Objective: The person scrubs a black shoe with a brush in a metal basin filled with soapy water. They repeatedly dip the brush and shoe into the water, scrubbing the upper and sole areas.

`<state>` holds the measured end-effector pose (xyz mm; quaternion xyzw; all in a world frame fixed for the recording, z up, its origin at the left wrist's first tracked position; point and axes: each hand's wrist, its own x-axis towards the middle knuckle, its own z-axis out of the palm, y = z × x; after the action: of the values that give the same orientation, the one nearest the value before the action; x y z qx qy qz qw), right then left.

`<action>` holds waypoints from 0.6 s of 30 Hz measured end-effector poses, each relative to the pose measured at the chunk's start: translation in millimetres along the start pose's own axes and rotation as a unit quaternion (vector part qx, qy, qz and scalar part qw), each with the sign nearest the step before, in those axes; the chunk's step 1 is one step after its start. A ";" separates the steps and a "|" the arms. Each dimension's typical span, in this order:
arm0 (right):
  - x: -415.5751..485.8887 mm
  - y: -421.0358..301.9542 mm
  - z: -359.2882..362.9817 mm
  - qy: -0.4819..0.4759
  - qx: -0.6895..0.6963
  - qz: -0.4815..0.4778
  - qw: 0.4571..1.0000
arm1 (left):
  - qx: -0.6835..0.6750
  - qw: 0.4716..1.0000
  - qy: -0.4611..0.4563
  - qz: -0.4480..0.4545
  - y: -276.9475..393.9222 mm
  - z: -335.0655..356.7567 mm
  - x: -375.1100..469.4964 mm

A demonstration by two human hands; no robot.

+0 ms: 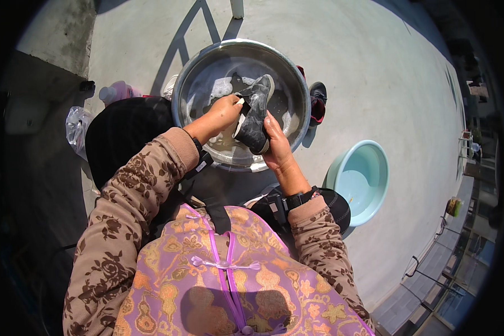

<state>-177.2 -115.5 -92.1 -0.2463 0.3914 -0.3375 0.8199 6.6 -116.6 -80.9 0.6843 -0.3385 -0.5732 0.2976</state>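
Observation:
A dark, wet shoe [254, 115] with a pale sole edge is held over a wide metal basin [304, 105]. Suds lie on its upper. My right hand [277, 140] grips the shoe by its heel end, thumb along the side. At the shoe's opening, my left hand [224, 113] has its fingers closed on a small pale object [240, 101]; its full shape is hidden by the fingers. Cloudy water with white foam [221, 87] fills the bottom of the basin.
Right of the basin rests another dark shoe with a red lining [318, 105]. A light blue plastic tub [361, 182] stands nearer my right knee. To the left are a pink bottle [119, 92] with a pale cap and a clear plastic bag [77, 128].

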 end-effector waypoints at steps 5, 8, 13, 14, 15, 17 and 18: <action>-0.3 -4.4 0.4 -0.014 0.058 0.012 0.998 | -0.055 0.998 -0.038 -0.021 -12.4 -2.6 -18.0; 2.5 -13.5 -4.2 -0.055 0.141 0.013 0.988 | -0.115 0.991 -0.064 -0.021 -7.7 -2.0 -34.9; 9.6 -22.6 -15.6 0.074 0.196 0.049 0.977 | -0.115 0.981 -0.156 0.025 3.4 13.3 -62.3; 8.9 -23.2 -16.8 0.081 0.196 0.049 0.976 | -0.150 0.974 -0.169 -0.009 4.2 12.7 -66.3; 7.8 -25.0 -17.9 0.108 0.191 0.053 0.974 | -0.150 0.975 -0.165 -0.008 4.4 13.3 -70.3; 3.2 -27.9 -17.1 0.078 0.195 0.026 0.977 | -0.179 0.966 -0.186 -0.007 3.5 9.5 -78.8; -0.3 -31.3 -16.6 0.069 0.208 0.025 0.975 | -0.195 0.959 -0.204 -0.008 2.6 6.5 -84.9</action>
<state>-202.0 -137.9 -80.5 -0.0371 0.3742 -0.4072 0.8323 -9.8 -49.9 -30.4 0.4844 -0.2688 -0.7575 0.3453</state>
